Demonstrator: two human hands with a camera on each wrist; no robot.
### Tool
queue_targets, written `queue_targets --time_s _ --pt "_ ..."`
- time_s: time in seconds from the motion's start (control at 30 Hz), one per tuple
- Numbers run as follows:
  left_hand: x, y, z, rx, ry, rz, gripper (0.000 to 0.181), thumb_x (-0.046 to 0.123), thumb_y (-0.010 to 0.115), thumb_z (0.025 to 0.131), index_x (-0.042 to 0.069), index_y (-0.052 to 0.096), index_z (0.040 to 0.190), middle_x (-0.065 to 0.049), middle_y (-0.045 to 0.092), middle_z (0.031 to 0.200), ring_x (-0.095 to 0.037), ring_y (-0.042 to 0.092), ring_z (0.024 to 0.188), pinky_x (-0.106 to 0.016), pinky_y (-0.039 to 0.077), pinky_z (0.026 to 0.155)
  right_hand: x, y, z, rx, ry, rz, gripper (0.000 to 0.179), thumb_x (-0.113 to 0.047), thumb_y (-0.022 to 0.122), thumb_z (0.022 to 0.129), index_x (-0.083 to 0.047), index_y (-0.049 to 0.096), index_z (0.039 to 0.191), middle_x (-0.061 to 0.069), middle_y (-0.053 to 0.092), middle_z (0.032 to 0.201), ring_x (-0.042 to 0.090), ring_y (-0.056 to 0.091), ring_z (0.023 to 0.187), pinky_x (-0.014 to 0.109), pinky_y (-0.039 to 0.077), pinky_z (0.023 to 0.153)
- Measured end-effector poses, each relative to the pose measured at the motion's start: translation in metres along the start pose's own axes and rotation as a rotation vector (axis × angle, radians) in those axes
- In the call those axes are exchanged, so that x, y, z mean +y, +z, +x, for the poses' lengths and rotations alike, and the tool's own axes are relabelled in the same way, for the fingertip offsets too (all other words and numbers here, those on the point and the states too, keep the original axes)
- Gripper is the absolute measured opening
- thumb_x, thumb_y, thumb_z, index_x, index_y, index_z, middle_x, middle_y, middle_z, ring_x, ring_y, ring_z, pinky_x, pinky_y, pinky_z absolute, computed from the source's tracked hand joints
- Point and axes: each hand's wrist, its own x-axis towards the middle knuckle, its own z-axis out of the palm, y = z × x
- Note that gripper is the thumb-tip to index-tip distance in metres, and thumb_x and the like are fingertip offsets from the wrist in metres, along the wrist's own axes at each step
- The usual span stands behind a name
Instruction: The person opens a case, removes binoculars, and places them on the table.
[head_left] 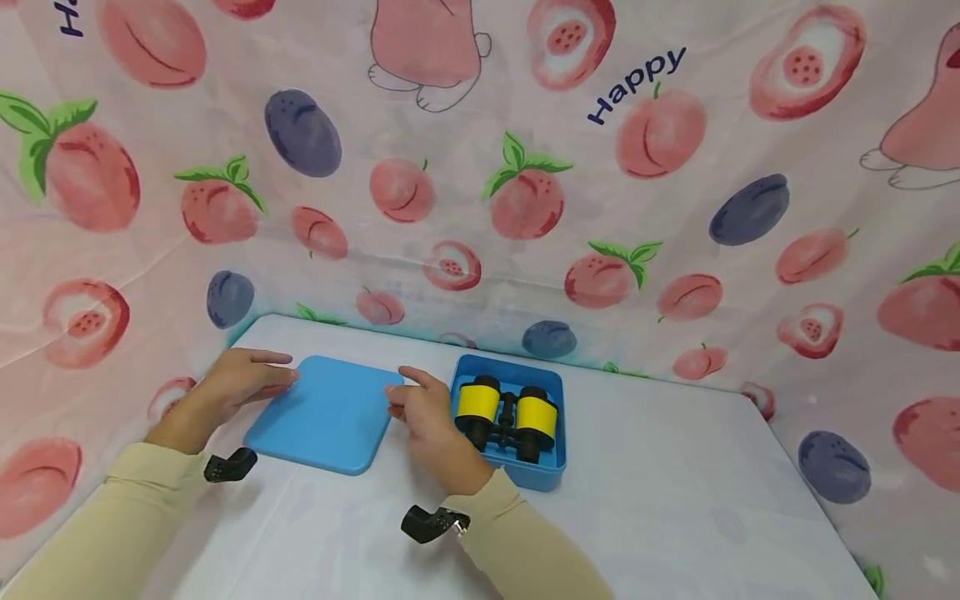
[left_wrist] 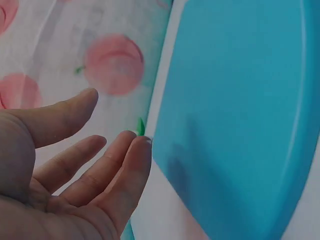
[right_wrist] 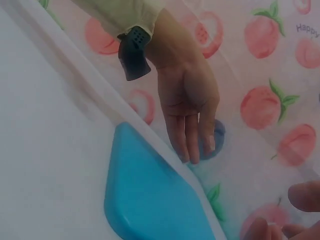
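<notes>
A flat light-blue lid (head_left: 330,417) with rounded corners lies on the white table. By its left edge is my left hand (head_left: 243,379), fingers loosely extended and the thumb apart from them. In the left wrist view the fingertips (left_wrist: 142,150) come close to the lid's edge; contact cannot be made out. Near the lid's right edge, my right hand (head_left: 435,429) has its fingers slightly bent, gripping nothing visible. Only its fingertips (right_wrist: 305,196) appear in the right wrist view. To its right, yellow-and-black binoculars (head_left: 506,417) lie in an open blue box (head_left: 551,477), partly behind that hand.
Behind and beside the white table (head_left: 675,483) hangs a pink cloth (head_left: 465,225) printed with peaches and plums. It meets the table close behind the lid and box. Black devices sit at both wrists, the right one (head_left: 431,523) below the sleeve cuff.
</notes>
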Motion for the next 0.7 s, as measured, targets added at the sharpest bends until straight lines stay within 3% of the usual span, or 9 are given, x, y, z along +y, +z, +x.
queue_targets --time_s 0.1,0.17,0.4,0.53,0.7 --pt "0.011 0.010 -0.001 -0.050 0.020 -0.086 0.073 0.025 0.072 0.100 -0.011 0.040 0.155 -0.007 0.075 0.122 0.002 0.074 0.095 -0.032 0.058 0.098 -0.014 -0.012 -0.007 -0.033 0.015 -0.004 0.045 -0.002 0.068 0.097 -0.009 0.064 0.141 0.011 0.068 0.112 0.020 0.061 0.088 0.029 0.059 0.092" --pt "0.019 0.020 -0.001 -0.075 0.024 -0.128 0.073 0.026 0.072 0.100 -0.009 0.040 0.155 -0.001 0.075 0.120 0.001 0.075 0.097 -0.033 0.057 0.100 -0.022 -0.021 -0.010 -0.054 0.019 -0.003 0.045 -0.001 0.067 0.097 -0.008 0.063 0.141 0.012 0.067 0.117 0.020 0.060 0.089 0.029 0.059 0.093" --pt "0.053 0.062 -0.006 -0.131 -0.003 -0.135 0.070 0.030 0.071 0.100 -0.002 0.043 0.157 -0.022 0.066 0.142 -0.023 0.074 0.119 -0.041 0.053 0.106 -0.044 -0.056 -0.015 -0.076 -0.002 -0.029 0.046 0.001 0.065 0.098 -0.007 0.062 0.143 0.017 0.061 0.132 0.021 0.058 0.093 0.029 0.058 0.094" --pt "0.069 0.091 -0.003 -0.174 -0.007 -0.175 0.065 0.025 0.071 0.101 -0.001 0.046 0.155 -0.024 0.062 0.146 -0.031 0.069 0.127 -0.041 0.054 0.106 -0.052 -0.077 -0.017 -0.060 -0.012 -0.055 0.047 0.000 0.065 0.098 -0.006 0.061 0.144 0.016 0.059 0.136 0.021 0.058 0.096 0.031 0.057 0.097" --pt "0.082 0.125 0.000 -0.229 -0.022 -0.214 0.062 0.022 0.072 0.100 0.000 0.049 0.153 -0.023 0.062 0.146 -0.037 0.064 0.133 -0.043 0.053 0.108 -0.056 -0.105 -0.019 -0.027 -0.030 -0.088 0.047 -0.002 0.065 0.099 -0.003 0.060 0.145 0.017 0.061 0.132 0.021 0.058 0.096 0.026 0.057 0.088"
